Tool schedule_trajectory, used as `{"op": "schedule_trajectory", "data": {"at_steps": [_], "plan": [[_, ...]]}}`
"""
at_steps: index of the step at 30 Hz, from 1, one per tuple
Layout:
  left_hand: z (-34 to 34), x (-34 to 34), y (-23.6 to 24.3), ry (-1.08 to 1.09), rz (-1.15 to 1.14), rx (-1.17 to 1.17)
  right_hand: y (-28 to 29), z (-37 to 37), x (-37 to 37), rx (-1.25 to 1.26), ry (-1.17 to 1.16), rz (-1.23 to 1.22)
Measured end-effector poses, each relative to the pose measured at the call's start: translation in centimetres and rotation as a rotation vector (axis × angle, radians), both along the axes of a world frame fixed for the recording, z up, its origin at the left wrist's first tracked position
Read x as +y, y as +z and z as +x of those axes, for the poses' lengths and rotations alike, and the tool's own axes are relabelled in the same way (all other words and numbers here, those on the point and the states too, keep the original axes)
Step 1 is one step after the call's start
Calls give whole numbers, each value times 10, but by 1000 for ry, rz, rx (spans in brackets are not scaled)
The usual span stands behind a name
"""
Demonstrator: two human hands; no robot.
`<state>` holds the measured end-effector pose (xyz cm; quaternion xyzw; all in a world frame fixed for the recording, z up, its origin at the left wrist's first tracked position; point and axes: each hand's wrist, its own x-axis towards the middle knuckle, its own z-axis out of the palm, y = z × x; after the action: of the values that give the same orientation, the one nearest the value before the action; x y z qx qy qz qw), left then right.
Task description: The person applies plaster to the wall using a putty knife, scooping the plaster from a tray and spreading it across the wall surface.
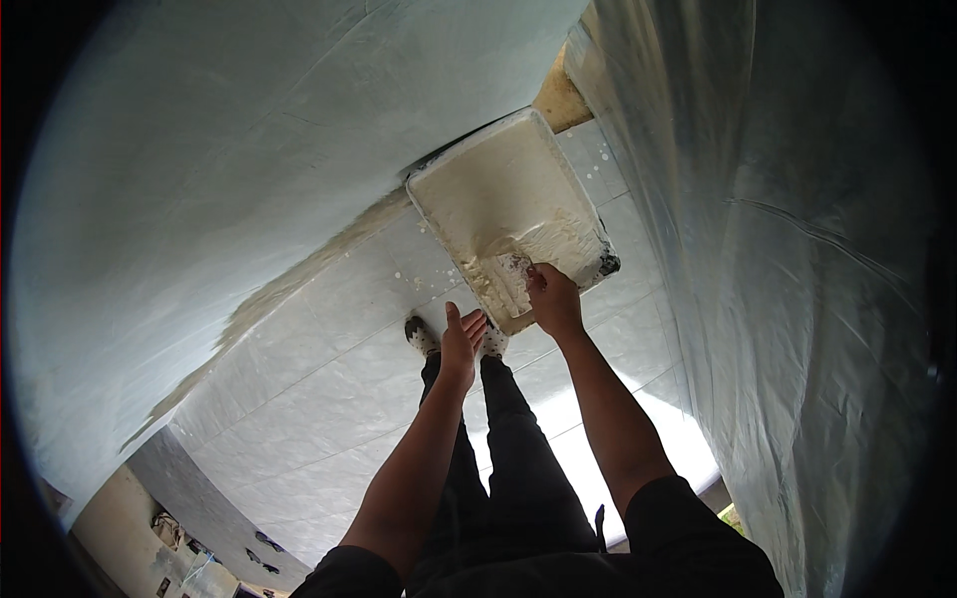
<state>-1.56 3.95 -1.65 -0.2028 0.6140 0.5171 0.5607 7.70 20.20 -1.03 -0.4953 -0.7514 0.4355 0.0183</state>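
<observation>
- what's past the wall (249,149) on the left?
- the left hand (462,344), empty, fingers stretched out, near the tray (435,215)
- why is the tray there?
- probably for easy reach: it lies low ahead, coated with pale paste (506,177)
- and the flat tool (511,279)?
- in the tray's near end, pinched by the right hand (553,299), probably to steady it; farther right, a plastic sheet (788,289) hangs

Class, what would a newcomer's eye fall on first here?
Probably the big tray of cream-coloured paste, just above the picture's centre. At its near end, the right hand grips a flat, smeared tool, while the left hand is open beside it. Translucent sheeting hangs along the right.
</observation>
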Motion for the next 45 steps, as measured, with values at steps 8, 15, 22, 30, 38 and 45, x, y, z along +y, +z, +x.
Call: {"op": "schedule_trajectory", "data": {"at_steps": [8, 15, 22, 30, 38, 45], "plan": [[4, 0, 1, -20, 47, -3, 1, 1, -17, 94, -79, -27], [2, -1, 1, -30, 39, -1, 1, -1, -18, 84, -204, 23], [3, 1, 2, -13, 23, -11, -4, 2, -21, 40, -121, 117], [-1, -3, -3, 0, 35, 3, 1, 3, -21, -16, 70, 50], [-4, 0, 2, -20, -10, 69, -1, -7, -9, 239, -37, 140], [-3, 2, 4, 8, 30, 47, 11, -14, 1, 238, -159, 205]]}}
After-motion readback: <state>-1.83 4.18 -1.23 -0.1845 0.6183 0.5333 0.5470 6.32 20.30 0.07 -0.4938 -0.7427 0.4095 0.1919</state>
